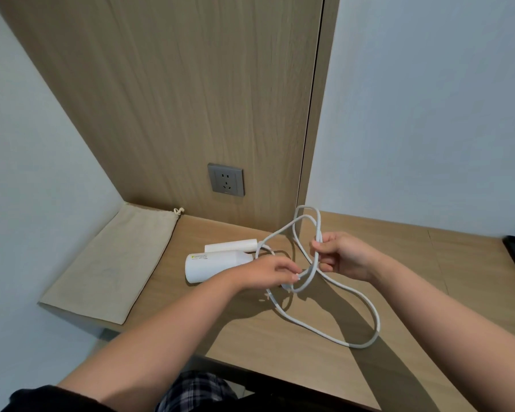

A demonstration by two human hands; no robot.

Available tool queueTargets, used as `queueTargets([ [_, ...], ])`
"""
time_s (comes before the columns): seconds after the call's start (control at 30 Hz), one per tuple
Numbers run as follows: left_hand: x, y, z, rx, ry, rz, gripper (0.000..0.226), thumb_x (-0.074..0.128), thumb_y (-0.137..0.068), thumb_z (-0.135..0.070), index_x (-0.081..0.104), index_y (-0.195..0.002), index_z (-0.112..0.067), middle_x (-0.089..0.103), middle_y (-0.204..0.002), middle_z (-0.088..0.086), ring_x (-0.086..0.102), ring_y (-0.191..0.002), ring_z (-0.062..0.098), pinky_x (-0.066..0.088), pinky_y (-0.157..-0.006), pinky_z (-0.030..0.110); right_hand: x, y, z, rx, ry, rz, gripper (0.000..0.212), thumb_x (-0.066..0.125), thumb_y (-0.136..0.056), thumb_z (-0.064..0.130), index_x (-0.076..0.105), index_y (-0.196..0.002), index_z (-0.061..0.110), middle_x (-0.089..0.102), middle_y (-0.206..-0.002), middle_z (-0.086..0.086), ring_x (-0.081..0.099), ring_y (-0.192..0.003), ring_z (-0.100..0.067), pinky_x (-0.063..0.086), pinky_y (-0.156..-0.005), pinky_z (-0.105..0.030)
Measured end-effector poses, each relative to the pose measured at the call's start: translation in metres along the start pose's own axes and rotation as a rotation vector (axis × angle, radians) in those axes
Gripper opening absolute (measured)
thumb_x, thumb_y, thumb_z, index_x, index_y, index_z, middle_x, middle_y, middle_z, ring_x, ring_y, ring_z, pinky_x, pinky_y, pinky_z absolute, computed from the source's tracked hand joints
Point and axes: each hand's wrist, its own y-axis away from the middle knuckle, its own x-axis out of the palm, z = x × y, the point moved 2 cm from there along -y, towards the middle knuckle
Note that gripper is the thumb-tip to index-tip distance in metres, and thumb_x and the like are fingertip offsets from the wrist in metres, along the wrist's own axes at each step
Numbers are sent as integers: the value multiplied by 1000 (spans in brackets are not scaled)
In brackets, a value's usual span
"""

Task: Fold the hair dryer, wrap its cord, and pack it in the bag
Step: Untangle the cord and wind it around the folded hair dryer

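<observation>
Pale wood panelling backs a wooden worktop (428,278) set in a corner between light walls, with a grey wall socket (226,179) just above it.

From the head view we see the white plastic hair dryer (214,264) lying on its side near the middle of the worktop, its handle apparently folded alongside the barrel. To its left, flat against the wall, lies the beige cloth drawstring bag (110,263), which looks to us to hold nothing yet. The white rubbery cord (366,304) runs from the dryer into loose loops, part lifted and part trailing on the worktop.

Our right hand (344,257) has its grip closed round the gathered loops, fingers curled over the strands. Our left hand (268,273) pinches a strand at the fingertips just below.

We judge the cord light, rather smooth, and springy enough to uncoil if released, so it wants holding where the loops cross. The dryer looks light and rigid with a slick shell; we would take it round the barrel.
</observation>
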Motion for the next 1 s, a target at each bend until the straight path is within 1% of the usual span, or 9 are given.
queueTargets([
  [0.13, 3, -6, 1, 39, -83, -48, 24, 62, -92, -26, 68, -111, -14, 66, -104, 3, 60, -99, 15, 46, -88, 27, 0, 1, 3, 37, 72, -7, 25, 45, -93, 5, 50, -68, 4, 45, -50, -5, 33, -40, -13, 29, -42, -23],
  [0.3, -14, -5, 1, 90, -4, -245, 16, 58, -93, -19, 71, -84, -18, 60, -73, -1, 54, -71, 13, 47, -72, 29, -11, -3, 6, -40, 636, -383, 25, 54, -92, 16, 65, -78, 0, 51, -54, -8, 40, -41, -17, 35, -41, -24],
  [0.43, -37, 6, 6, 101, 278, -216, 25, 47, -98, -9, 66, -82, -12, 53, -67, 2, 52, -63, 14, 47, -71, 32, -33, -4, 12, -58, 858, -561, 29, 51, -93, 15, 71, -77, 2, 67, -65, 2, 49, -43, -2, 36, -43, -17],
  [0.53, -55, 20, 10, 153, 517, -150, 28, 39, -100, -6, 62, -85, -7, 51, -60, 0, 50, -56, 13, 48, -68, 30, -63, 0, 20, -70, 959, -816, 15, 55, -89, 14, 69, -92, 8, 73, -90, -13, 66, -79, -26, 48, -66, -30],
  [0.6, -64, 27, 10, 177, 593, -75, 30, 37, -99, -4, 63, -84, -5, 48, -55, -1, 46, -50, 12, 45, -62, 28, -72, 5, 21, -62, 1097, -893, 39, 54, -85, 5, 55, -124, 9, 60, -121, -18, 60, -106, -36, 47, -85, -38],
  [0.7, -71, 32, 3, 206, 548, 59, 26, 45, -94, -10, 68, -82, -8, 47, -56, 1, 42, -50, 14, 42, -58, 26, -47, 6, 26, -312, 1120, -631, 69, 44, -80, -9, 35, -142, 20, 40, -136, -12, 58, -100, -28, 45, -87, -33],
  [0.83, -65, 30, -13, 214, 362, 176, 22, 50, -92, -14, 72, -88, -12, 52, -60, 1, 48, -54, 14, 46, -60, 23, 5, 8, 34, -327, 841, -105, 56, 44, -80, -14, 61, -116, 26, 58, -119, -2, 60, -93, -19, 52, -80, -31],
  [0.9, -60, 26, -17, 173, 271, 156, 22, 51, -96, -11, 73, -92, -13, 59, -64, 1, 54, -59, 13, 48, -61, 22, 10, 4, 37, -284, 809, -91, 39, 47, -79, -9, 71, -84, 21, 66, -106, -6, 60, -99, -22, 48, -89, -32],
  [1.0, -53, 12, -11, 86, 225, -111, 20, 54, -96, -17, 73, -100, -13, 69, -88, 1, 63, -85, 14, 51, -73, 25, 0, 5, 39, -241, 414, -173, 30, 41, -85, 3, 65, -68, 9, 59, -71, -11, 52, -72, -24, 44, -69, -29],
])
